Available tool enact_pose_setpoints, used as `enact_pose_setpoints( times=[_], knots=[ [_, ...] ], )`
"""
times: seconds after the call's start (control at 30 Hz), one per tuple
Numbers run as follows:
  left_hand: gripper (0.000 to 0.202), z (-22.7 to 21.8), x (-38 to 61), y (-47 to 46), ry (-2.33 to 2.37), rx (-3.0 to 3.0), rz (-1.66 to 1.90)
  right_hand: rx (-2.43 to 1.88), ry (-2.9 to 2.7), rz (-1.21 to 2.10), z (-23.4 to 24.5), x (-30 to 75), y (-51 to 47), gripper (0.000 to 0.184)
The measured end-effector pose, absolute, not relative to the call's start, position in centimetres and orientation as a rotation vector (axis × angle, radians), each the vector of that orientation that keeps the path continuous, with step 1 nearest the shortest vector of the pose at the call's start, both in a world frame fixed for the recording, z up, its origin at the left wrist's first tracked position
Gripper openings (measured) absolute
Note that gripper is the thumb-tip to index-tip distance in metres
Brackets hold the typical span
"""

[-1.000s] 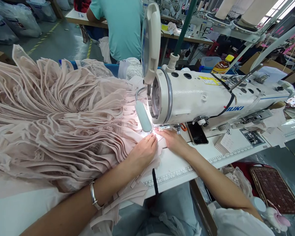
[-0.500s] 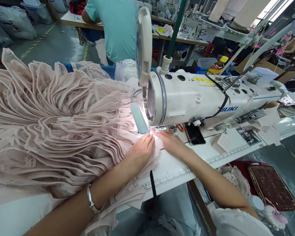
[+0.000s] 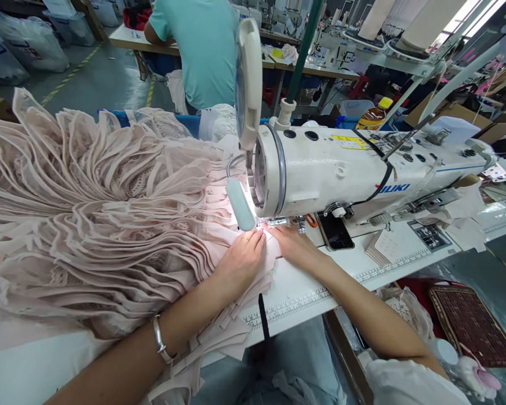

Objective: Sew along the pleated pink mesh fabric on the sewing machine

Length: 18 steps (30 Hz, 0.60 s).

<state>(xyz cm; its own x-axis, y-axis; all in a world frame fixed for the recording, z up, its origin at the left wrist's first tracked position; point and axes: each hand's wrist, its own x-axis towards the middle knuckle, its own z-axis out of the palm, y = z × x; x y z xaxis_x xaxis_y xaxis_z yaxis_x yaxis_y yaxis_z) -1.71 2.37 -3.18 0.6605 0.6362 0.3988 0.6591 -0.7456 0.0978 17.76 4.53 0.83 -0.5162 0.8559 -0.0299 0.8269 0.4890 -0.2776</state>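
Note:
Under the head of a white sewing machine (image 3: 316, 169), both hands are at a piece of pale pink fabric (image 3: 271, 247). My left hand (image 3: 242, 259) is closed on the fabric, fingers pressed together, just in front of the lit needle area. On the other side, my right hand (image 3: 294, 244) grips the fabric's right edge, its fingertips close to the presser foot and partly hidden by the machine. A small pale green guard (image 3: 240, 203) hangs at the needle. Left of the hands spreads a big heap of layered pale pink lace garments (image 3: 109, 225).
A phone (image 3: 336, 232) and orange-handled scissors (image 3: 311, 220) lie beneath the machine arm. Pale cards (image 3: 382, 247) sit to the right, behind a printed ruler (image 3: 295, 304) along the table edge. A person in a turquoise shirt (image 3: 206, 50) sits beyond. A woven brown basket (image 3: 472, 320) is at lower right.
The whole view has shifted slightly down and right. Both hands stay on the fabric at the needle, with hardly any visible movement.

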Motion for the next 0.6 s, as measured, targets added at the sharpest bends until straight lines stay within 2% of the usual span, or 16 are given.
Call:
enact_pose_setpoints(
  times=[0.17, 0.37, 0.5, 0.6],
  knots=[
    [0.041, -2.8, -1.7, 2.3, -1.104, -2.779, -0.604, -1.568, -2.636, 0.401, 1.2, 17.5, 4.7, 0.032],
    [0.039, -0.4, -1.3, 1.4, -1.137, -2.651, -0.344, -1.523, -2.644, 0.179, 0.8, 17.4, 4.6, 0.037],
    [0.034, 0.8, -2.2, 1.9, -1.164, -2.61, -0.215, -1.472, -2.597, 0.203, -0.1, 17.8, 4.3, 0.038],
    [0.032, 0.8, -3.4, 2.8, -1.169, -2.601, -0.252, -1.348, -2.578, 0.261, -0.6, 18.4, 4.0, 0.042]
  ],
)
